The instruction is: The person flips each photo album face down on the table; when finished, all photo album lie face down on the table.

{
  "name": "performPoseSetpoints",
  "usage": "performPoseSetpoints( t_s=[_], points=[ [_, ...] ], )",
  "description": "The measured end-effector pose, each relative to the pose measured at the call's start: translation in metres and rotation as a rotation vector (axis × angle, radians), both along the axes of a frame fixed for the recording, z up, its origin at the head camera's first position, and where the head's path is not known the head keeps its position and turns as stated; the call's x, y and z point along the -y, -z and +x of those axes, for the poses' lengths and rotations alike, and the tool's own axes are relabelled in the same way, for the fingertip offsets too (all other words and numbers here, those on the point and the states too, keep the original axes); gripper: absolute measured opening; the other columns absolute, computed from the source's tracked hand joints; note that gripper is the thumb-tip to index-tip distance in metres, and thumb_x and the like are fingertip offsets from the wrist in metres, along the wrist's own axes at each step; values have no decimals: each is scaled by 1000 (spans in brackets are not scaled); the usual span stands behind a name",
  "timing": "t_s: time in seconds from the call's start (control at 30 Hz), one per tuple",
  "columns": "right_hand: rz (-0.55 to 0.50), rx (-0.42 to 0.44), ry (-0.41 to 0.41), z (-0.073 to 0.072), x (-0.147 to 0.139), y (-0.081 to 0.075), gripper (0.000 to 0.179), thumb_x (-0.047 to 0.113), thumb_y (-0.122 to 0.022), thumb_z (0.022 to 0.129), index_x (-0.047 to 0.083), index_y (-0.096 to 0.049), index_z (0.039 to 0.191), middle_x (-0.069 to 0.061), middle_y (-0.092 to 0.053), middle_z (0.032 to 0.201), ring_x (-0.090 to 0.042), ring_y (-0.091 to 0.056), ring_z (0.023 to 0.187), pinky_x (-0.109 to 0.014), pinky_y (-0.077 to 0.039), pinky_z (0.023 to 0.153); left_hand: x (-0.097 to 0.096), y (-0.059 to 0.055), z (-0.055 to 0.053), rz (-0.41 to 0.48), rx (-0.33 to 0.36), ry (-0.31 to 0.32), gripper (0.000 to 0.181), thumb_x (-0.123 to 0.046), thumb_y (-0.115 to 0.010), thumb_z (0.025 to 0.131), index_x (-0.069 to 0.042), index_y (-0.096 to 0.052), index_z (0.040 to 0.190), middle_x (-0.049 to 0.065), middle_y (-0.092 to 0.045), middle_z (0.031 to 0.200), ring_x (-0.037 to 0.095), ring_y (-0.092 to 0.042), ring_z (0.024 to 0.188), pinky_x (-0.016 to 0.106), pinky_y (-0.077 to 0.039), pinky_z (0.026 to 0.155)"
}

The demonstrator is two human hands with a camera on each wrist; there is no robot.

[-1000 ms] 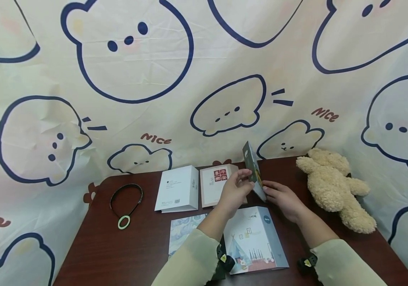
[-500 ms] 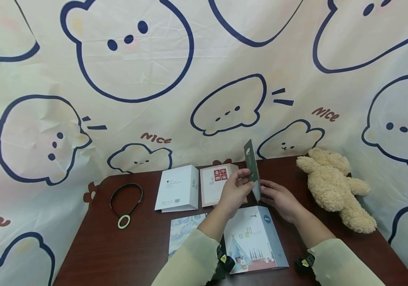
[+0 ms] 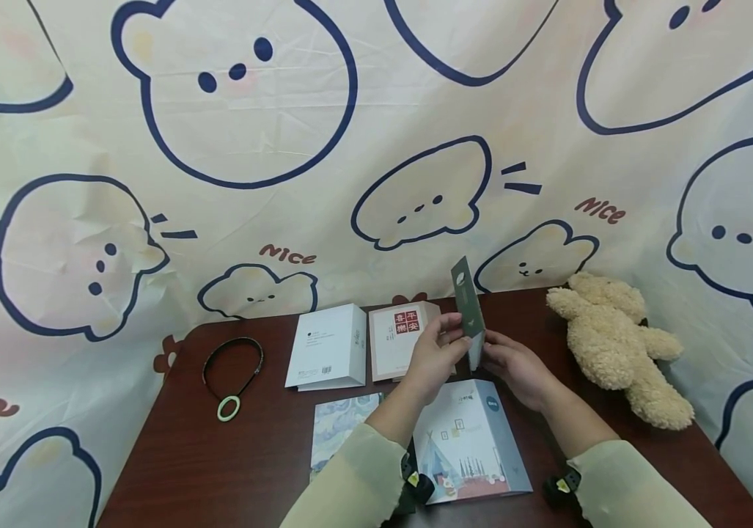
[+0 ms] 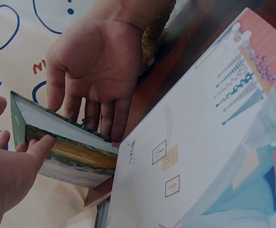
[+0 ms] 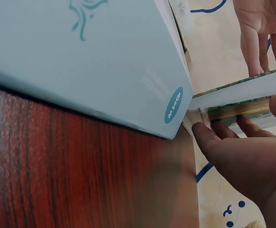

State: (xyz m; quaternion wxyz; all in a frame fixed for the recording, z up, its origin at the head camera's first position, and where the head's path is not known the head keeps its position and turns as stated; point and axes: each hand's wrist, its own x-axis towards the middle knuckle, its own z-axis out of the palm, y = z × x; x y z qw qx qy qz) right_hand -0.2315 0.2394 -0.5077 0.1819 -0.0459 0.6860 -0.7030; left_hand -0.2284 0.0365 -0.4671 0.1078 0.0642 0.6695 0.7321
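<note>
A slim green book (image 3: 468, 304) with a pale emblem stands on end between my hands, close behind the blue and white book (image 3: 458, 440). My left hand (image 3: 432, 359) holds its left side, with the index finger high and the thumb lower. From the right, my right hand (image 3: 518, 370) grips it near the bottom. The left wrist view shows its painted cover (image 4: 78, 164) under left-hand fingers, while the right hand (image 4: 99, 66) reaches behind the far side. Right-hand fingers (image 5: 223, 130) curl against the lower cover in the right wrist view.
Behind lie a white book (image 3: 326, 348) with a barcode and a cream book (image 3: 392, 334) with red characters. A pale blue patterned booklet (image 3: 343, 429) is partly under my left arm. A cord loop with a ring (image 3: 229, 408) lies left, a teddy bear (image 3: 607, 337) right.
The green book has turned between my hands, so its green side now faces me more and its painted cover less. My right hand has shifted slightly left with it.
</note>
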Motion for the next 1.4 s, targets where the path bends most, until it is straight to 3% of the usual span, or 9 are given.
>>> performPoseSetpoints(
  t_s=[0.2, 0.43, 0.7, 0.93, 1.17, 1.4],
  points=[
    [-39, -20, 13, 2, -2, -3, 61, 36, -44, 112, 2, -30, 162, -19, -37, 162, -37, -30, 152, -59, -18, 124, -3, 1, 2, -16, 29, 15, 38, -22, -70, 99, -29, -60, 135, -3, -65, 133, 21, -61, 129, 66, -45, 105],
    [-20, -111, 73, 6, -8, -15, 68, 51, -44, 109, 6, -37, 160, -13, -46, 159, -24, -46, 143, -54, -32, 119, -7, 9, 4, -61, 19, 53, 44, -21, -70, 99, -27, -57, 141, -2, -62, 139, 20, -59, 131, 52, -49, 106],
    [16, -198, 160, 8, -14, -23, 69, 50, -47, 109, 6, -34, 161, -15, -47, 154, -16, -57, 129, -37, -49, 106, -11, 15, 6, -182, 53, 102, 48, -23, -71, 98, -21, -57, 144, 3, -64, 135, 22, -60, 128, 48, -51, 105],
    [62, -221, 242, 9, -17, -25, 69, 44, -52, 108, 7, -30, 162, -16, -45, 150, -11, -60, 120, -26, -52, 97, -13, 23, 6, -265, 43, 163, 51, -27, -70, 99, -18, -57, 147, 5, -65, 137, 23, -61, 129, 48, -50, 106],
    [64, -233, 320, 9, -17, -23, 65, 41, -54, 108, 9, -33, 161, -13, -46, 151, -9, -59, 120, -28, -54, 96, -13, 27, 5, -359, 20, 189, 50, -28, -70, 99, -17, -58, 147, 5, -67, 132, 21, -63, 122, 47, -52, 103],
    [93, -260, 368, 10, -18, -22, 58, 37, -50, 110, 11, -37, 160, -13, -45, 150, -10, -58, 118, -27, -54, 95, -13, 28, 4, -392, -9, 212, 51, -30, -69, 100, -16, -57, 148, 6, -66, 137, 22, -62, 127, 47, -50, 106]
  ],
)
